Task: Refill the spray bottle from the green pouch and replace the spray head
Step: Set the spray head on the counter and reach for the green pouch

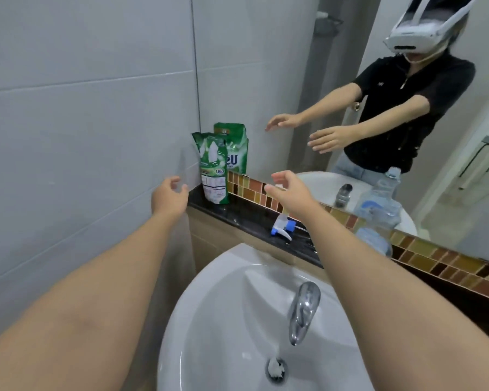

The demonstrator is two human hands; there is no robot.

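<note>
The green pouch (213, 169) stands upright at the left end of a dark stone ledge (243, 221), against the mirror. A white and blue spray head (283, 227) lies on its side on the ledge, further right. The clear spray bottle (374, 230) stands uncapped on the ledge at the right, doubled by its reflection. My left hand (168, 197) hovers open just left of the pouch, not touching it. My right hand (290, 193) is open to the right of the pouch, above the spray head. Both hands hold nothing.
A white basin (209, 306) with a chrome tap (304, 309) and drain sits below the ledge. A mirror (294, 80) with a mosaic tile strip backs the ledge and reflects a person wearing a headset. A grey tiled wall closes the left side.
</note>
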